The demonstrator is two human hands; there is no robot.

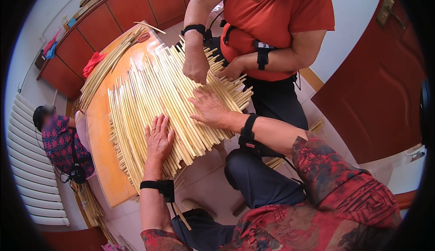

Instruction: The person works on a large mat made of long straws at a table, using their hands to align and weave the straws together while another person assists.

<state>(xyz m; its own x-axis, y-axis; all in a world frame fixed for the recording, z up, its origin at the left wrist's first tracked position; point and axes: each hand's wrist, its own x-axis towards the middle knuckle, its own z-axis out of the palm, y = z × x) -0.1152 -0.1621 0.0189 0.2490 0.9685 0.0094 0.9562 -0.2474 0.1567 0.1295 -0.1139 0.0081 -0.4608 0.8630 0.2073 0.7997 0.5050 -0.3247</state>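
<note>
A wide layer of pale yellow plant stalks [140, 97], lying side by side, covers much of the orange wooden table [102, 146]. My left hand [159, 137] rests flat on the near part of the layer, fingers stretched away from me. Farther right, my right hand [210, 108] lies on the same stalks with its fingers spread. Neither hand grips anything. Just beyond it, a co-worker's fist [197, 67] is over the far right part of the layer. That person's other hand [233, 68] is by the stalk ends; what it holds I cannot make out.
A looser bundle of stalks [108, 65] lies along the table's far left, beside a red cloth [94, 63]. Another person [65, 142] sits low at the left by a white radiator [34, 174]. More stalks [88, 205] lie on the floor. A dark red door [376, 78] stands at the right.
</note>
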